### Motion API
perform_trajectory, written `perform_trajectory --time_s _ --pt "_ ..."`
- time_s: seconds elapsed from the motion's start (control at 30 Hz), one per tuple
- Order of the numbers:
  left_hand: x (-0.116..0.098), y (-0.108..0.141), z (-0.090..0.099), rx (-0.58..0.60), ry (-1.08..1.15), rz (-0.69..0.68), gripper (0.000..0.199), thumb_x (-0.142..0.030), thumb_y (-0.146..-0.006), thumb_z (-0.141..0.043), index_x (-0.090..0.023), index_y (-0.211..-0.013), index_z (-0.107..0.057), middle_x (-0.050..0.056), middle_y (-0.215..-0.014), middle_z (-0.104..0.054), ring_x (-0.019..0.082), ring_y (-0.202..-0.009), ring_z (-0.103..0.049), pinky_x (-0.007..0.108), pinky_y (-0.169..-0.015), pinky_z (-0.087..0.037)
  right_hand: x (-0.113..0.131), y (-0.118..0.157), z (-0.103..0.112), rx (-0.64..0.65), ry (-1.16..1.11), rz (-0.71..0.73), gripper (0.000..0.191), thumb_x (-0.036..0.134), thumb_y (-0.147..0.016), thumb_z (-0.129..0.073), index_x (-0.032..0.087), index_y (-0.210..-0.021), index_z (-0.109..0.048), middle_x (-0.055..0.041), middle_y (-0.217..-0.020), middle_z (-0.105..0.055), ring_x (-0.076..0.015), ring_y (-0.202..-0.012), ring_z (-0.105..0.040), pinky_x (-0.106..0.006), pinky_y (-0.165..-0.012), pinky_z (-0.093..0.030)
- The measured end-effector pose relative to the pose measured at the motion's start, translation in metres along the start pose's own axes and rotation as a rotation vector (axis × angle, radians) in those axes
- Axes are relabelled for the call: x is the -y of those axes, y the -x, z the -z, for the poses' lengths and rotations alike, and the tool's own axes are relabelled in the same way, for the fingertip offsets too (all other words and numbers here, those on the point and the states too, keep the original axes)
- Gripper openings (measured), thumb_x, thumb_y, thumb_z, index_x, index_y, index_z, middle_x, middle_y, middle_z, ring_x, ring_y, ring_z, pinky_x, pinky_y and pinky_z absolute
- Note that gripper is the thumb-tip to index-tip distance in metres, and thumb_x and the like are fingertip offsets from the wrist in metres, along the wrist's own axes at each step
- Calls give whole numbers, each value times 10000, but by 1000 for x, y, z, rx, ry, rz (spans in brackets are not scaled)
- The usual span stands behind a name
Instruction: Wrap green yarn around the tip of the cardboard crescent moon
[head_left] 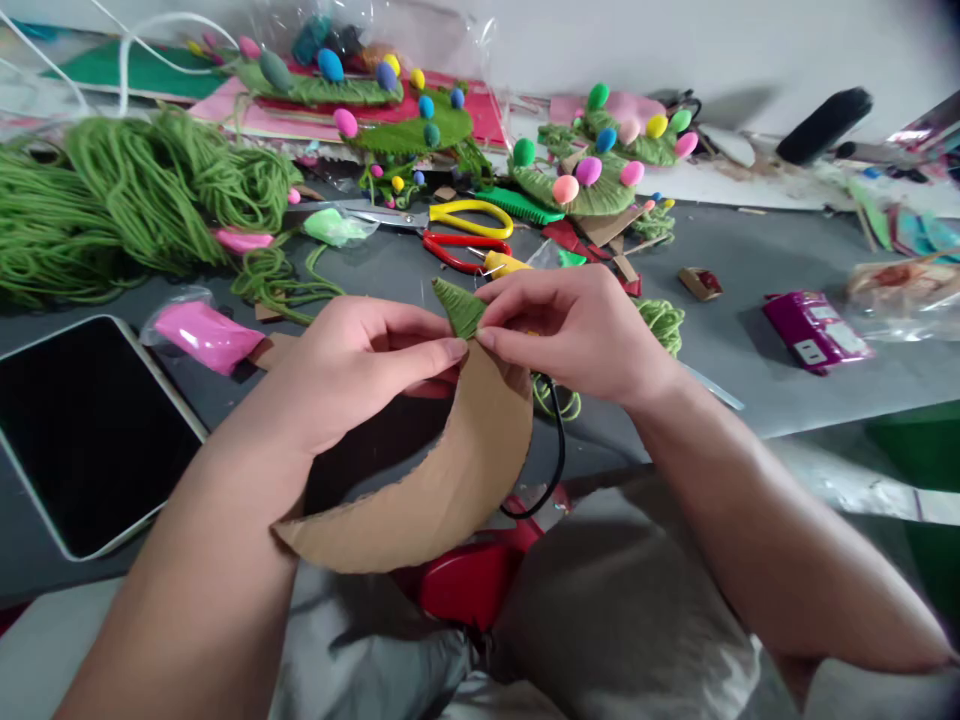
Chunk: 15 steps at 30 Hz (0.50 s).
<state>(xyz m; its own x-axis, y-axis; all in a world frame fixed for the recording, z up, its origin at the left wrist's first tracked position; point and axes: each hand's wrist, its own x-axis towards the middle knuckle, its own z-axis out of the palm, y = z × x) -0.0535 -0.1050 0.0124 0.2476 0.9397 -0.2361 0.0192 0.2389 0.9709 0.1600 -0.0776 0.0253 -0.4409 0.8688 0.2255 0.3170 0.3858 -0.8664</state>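
A crescent of brown cardboard (435, 490) hangs over the table's near edge, its upper tip wrapped in green yarn (459, 308). My left hand (382, 360) pinches the crescent from the left, thumb at the lower edge of the wrapped part. From the other side, my right hand (559, 325) closes thumb and forefinger on the same spot. The crescent's lower tip points left, near my left forearm. Whether a yarn strand runs between my fingers is too small to tell.
Green yarn bundles (172, 190) lie at the left above a tablet (90, 430). Scissors with yellow handles (472, 215) and red-handled ones (450, 255) lie beyond my hands. Yarn-covered pieces with coloured balls (592, 190) stand at the back. A purple packet (817, 330) is at right.
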Motion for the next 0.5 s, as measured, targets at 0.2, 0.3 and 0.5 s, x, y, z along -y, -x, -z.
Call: perform_trajectory --time_s 0.2,0.3,0.5 --pt "-4 -4 9 40 -177 59 167 -366 -787 -811 -203 -822 -794 61 -840 -781 258 -831 -768 332 -753 -633 -2 -2 -3 7 19 5 45 164 -810 -741 164 -770 -760 -68 -843 -753 -262 -1113 -711 -306 -832 -591" --pt "-8 -4 12 54 -328 47 201 -409 -794 -798 -213 -839 -792 64 -864 -783 252 -832 -760 318 -739 -617 -1 -1 -5 -14 22 15 54 138 -807 -734 159 -766 -762 -65 -828 -753 -257 -1099 -717 -304 -827 -591" --pt "-3 -2 -1 -112 -437 3 230 -420 -830 -734 -197 -779 -736 50 -773 -730 217 -726 -698 289 -613 -524 0 4 -14 -93 13 -43 62 139 -802 -744 165 -753 -771 -66 -924 -769 -231 -1050 -726 -299 -824 -601"
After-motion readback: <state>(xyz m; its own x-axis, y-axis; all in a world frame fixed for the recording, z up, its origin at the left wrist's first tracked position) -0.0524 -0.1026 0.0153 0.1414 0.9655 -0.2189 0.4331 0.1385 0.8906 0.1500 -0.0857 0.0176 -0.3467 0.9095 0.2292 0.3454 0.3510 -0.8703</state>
